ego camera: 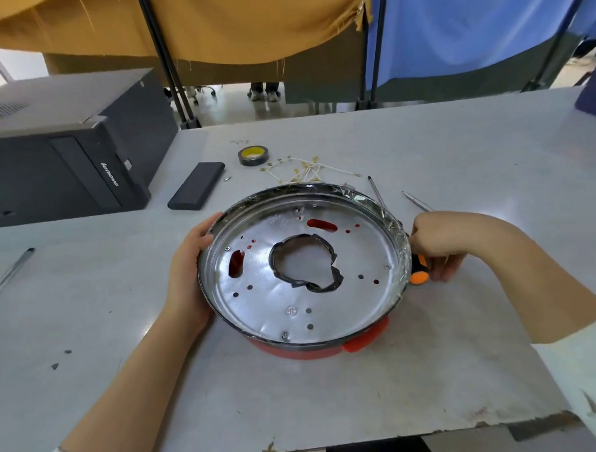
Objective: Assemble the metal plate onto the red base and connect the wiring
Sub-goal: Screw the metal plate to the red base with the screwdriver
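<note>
The metal plate [302,280] sits on the red base [305,352]; the left hand [186,275] grips its nine o'clock rim, the right hand [437,243] fingers hold the screwdriver [419,271] at three o'clock. Screws likely come next.

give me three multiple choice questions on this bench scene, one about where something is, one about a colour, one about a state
1. Where does the roll of tape lie?
A. beyond the metal plate, beside the loose wires
B. inside the plate
C. on the computer case

2. What colour is the base under the plate?
A. blue
B. red
C. green

3. What is the left hand doing?
A. resting flat on the table
B. holding a pen
C. gripping the plate's rim

Answers:
1 A, the roll lies on the table past the plate's far edge.
2 B, red shows below the near rim.
3 C, its thumb hooks over the rim, while the right hand holds an orange-and-black screwdriver handle.
</note>
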